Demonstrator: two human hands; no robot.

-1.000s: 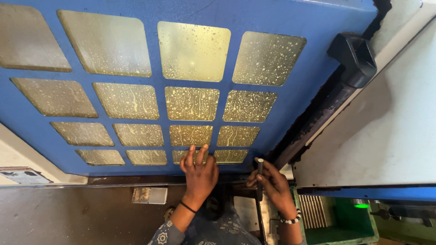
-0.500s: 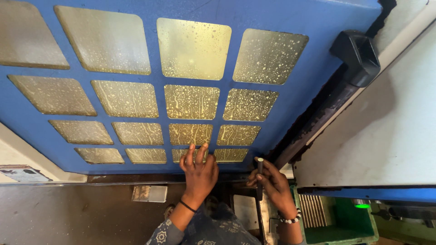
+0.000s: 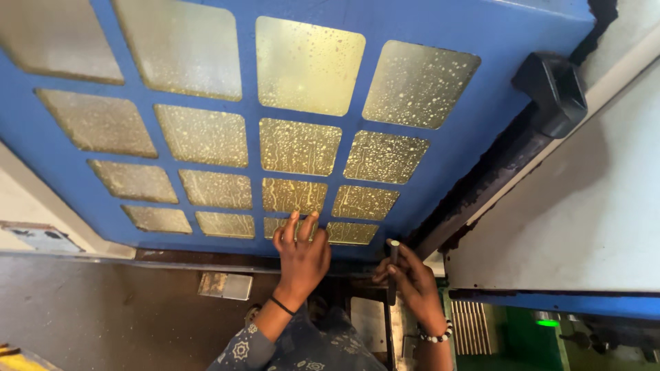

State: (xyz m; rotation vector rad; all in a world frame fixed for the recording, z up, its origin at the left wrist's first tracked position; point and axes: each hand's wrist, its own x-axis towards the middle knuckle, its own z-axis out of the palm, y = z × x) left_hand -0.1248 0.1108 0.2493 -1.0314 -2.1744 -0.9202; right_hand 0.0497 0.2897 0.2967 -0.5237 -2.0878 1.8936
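Note:
A large blue machine door (image 3: 206, 117) with a grid of wet, yellowish window panes fills most of the view. My left hand (image 3: 301, 255) lies flat against its lower edge, fingers spread over the bottom panes. My right hand (image 3: 411, 278) is just to the right, closed around a short dark metal rod (image 3: 393, 264) held upright near the door's lower right corner. A black handle (image 3: 553, 93) sticks out at the door's upper right edge.
A grey machine panel (image 3: 584, 213) lies to the right, with a blue strip and a green light (image 3: 548, 322) below it. A dark floor (image 3: 103, 316) spreads at lower left with a small metal plate (image 3: 225, 286).
The view has shifted slightly downward. Both hands stay in the same places against the door's lower edge.

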